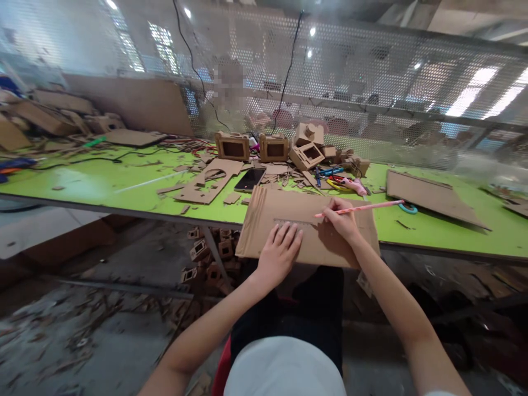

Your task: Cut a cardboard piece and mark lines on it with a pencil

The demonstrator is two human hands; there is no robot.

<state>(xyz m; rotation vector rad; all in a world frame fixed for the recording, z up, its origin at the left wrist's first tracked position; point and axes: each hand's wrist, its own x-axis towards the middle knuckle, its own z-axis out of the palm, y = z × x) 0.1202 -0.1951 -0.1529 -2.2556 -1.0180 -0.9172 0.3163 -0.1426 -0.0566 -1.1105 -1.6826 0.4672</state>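
Observation:
A brown cardboard sheet lies at the front edge of the green table, its near side jutting past the edge. My left hand lies flat on it with fingers stretched out, pressing on a thin transparent ruler. Between the fingers of my right hand is a pink pencil. Its tip touches the cardboard close to the ruler's right part, and its other end points right.
Behind the sheet are a black phone, a cut cardboard panel, small cardboard frames, pliers and a pink-handled tool. Another cardboard sheet lies right. Scraps cover the floor, and a perforated metal screen stands behind the green table.

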